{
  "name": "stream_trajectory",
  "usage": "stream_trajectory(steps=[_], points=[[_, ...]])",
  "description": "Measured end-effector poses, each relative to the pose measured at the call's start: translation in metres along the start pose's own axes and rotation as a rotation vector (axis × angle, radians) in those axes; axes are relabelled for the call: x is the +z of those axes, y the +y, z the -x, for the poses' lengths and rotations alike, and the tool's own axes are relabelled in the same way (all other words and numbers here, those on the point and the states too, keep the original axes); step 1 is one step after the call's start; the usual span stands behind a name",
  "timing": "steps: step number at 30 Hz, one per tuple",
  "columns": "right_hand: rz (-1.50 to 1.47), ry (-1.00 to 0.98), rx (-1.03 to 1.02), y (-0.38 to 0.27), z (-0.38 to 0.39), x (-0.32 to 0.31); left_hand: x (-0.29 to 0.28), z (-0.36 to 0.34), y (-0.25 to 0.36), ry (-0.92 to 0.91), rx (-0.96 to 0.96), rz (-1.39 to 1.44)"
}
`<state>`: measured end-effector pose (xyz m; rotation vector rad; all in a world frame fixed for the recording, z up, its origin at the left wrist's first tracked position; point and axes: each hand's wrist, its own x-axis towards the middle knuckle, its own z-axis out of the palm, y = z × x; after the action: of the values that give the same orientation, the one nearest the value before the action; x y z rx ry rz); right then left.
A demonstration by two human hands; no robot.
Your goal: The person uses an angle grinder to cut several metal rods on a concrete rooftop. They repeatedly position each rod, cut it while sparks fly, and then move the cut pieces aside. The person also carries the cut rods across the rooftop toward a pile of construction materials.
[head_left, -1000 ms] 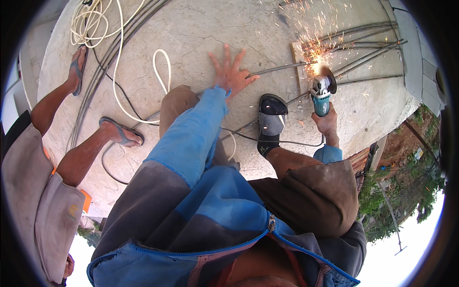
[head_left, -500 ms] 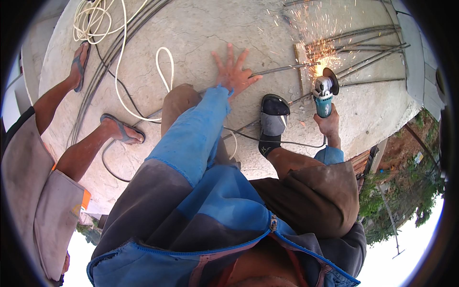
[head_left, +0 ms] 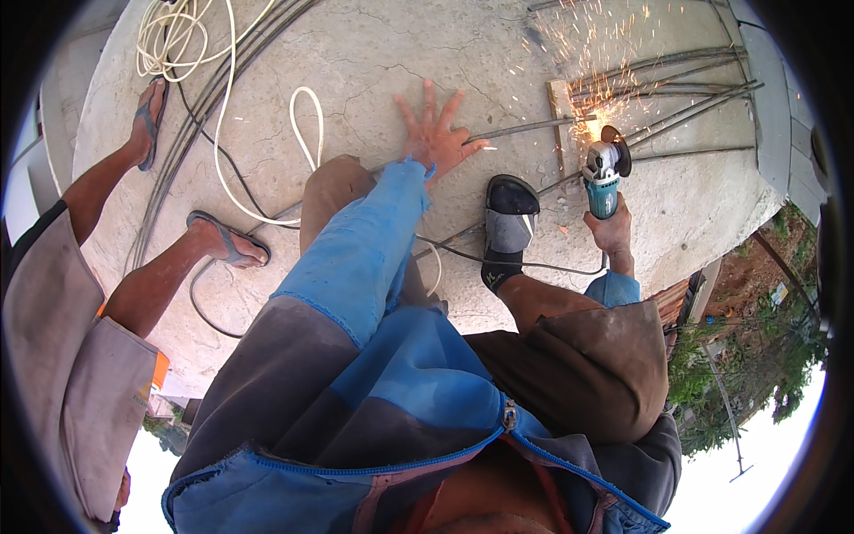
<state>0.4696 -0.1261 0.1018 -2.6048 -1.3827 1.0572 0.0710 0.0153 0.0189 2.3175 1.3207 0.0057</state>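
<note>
My left hand (head_left: 433, 142) is pressed down with fingers spread over a long steel bar (head_left: 525, 125) on the cracked concrete. My right hand (head_left: 608, 230) grips a teal and silver angle grinder (head_left: 601, 191). Its disc sits at the bar's right part, where bright sparks (head_left: 600, 116) spray upward and hide the exact contact. A short wooden strip (head_left: 558, 102) lies under that part of the bar. My shoe (head_left: 509, 214) stands between the two hands, left of the grinder.
Coiled white cable (head_left: 173, 40) and long dark bars (head_left: 200, 111) lie at left, beside another person's feet in flip-flops (head_left: 236, 249). More bars (head_left: 694, 91) lie at upper right. The concrete slab's edge (head_left: 747, 218) drops to soil and greenery (head_left: 738, 338) at lower right.
The view has shifted very slightly since a second ago. The spray of sparks varies in shape; my hands and the grinder otherwise look almost unchanged.
</note>
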Motion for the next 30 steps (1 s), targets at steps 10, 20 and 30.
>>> stream_trajectory(steps=[10,20,30], points=[[0.020,0.010,-0.012,-0.001,0.000,0.000,0.002,0.000,-0.001,0.029,0.015,0.003],[-0.003,0.005,-0.011,0.000,-0.001,0.000,-0.005,-0.001,0.002,-0.048,-0.010,-0.026],[-0.027,0.007,-0.036,0.000,0.000,0.000,-0.005,-0.001,0.002,-0.063,-0.024,-0.015]])
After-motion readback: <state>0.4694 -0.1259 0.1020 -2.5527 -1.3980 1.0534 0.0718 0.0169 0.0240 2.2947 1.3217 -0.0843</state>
